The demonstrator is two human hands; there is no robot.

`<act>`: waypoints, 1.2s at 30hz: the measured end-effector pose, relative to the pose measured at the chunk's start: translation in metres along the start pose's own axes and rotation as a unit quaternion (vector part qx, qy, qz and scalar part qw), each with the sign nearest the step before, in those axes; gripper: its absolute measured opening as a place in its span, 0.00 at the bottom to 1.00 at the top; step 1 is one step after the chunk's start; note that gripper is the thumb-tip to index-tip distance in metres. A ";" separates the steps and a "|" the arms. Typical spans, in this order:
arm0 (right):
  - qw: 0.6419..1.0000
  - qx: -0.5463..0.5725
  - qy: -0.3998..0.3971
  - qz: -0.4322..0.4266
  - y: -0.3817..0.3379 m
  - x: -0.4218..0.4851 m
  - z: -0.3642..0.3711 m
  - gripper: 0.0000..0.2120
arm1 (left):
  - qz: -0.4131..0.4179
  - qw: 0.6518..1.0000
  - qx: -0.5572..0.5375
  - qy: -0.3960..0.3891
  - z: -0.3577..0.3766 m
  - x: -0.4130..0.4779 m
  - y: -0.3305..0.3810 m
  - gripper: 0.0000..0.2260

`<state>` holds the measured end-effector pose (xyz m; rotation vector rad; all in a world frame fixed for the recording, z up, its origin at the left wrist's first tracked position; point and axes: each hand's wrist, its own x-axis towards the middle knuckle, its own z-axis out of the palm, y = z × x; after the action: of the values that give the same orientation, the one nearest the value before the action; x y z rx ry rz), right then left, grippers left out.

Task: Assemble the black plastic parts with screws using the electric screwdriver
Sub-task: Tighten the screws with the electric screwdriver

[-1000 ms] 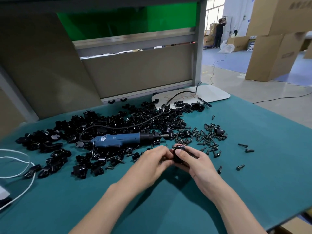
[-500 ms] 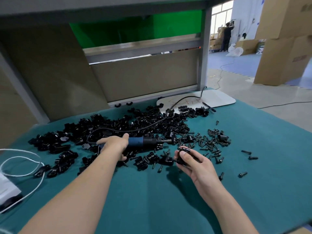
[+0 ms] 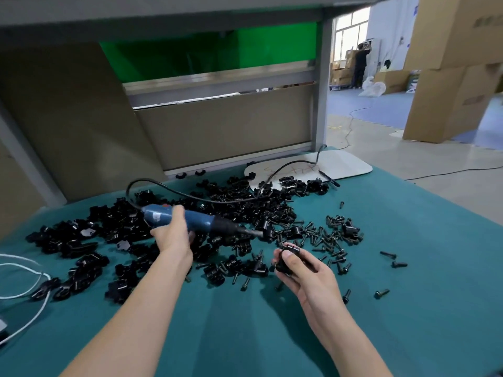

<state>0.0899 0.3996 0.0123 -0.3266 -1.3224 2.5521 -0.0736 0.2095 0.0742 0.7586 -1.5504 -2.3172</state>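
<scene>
My left hand (image 3: 174,235) grips the blue electric screwdriver (image 3: 201,223) around its body and holds it lifted over the parts, its tip pointing right. My right hand (image 3: 302,270) holds a small black plastic part (image 3: 285,258) between thumb and fingers, just below and right of the screwdriver's tip. A wide heap of black plastic parts (image 3: 114,229) covers the green mat (image 3: 408,308) behind both hands. Several loose black screws (image 3: 332,235) lie scattered to the right of the heap.
The screwdriver's black cable (image 3: 206,198) loops back over the heap toward a white board (image 3: 345,165) at the table's far edge. A white cord (image 3: 24,270) curls at the left edge. Cardboard boxes (image 3: 449,77) stand on the floor at the right.
My left hand left the black part, reached to the screwdriver, closed around it and lifted it off the heap. My right hand kept hold of the part.
</scene>
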 end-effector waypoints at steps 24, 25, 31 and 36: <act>0.993 0.116 0.013 0.028 -0.009 0.005 0.000 0.21 | 0.034 0.960 -0.226 -0.162 0.027 -0.075 -0.024 0.08; 0.993 0.115 0.015 0.027 -0.009 0.005 0.000 0.20 | 0.035 0.961 -0.228 -0.154 0.027 -0.073 -0.024 0.08; 0.994 0.100 0.023 0.024 -0.007 0.006 -0.001 0.19 | 0.043 0.962 -0.229 -0.146 0.027 -0.067 -0.026 0.08; 0.995 0.098 0.026 0.015 -0.008 0.005 -0.001 0.18 | 0.015 0.961 -0.227 -0.157 0.030 -0.066 -0.028 0.08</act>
<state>0.0861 0.4060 0.0178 -0.3748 -1.0461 2.6519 -0.0333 0.2756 0.0759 0.2609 -1.0428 -2.7205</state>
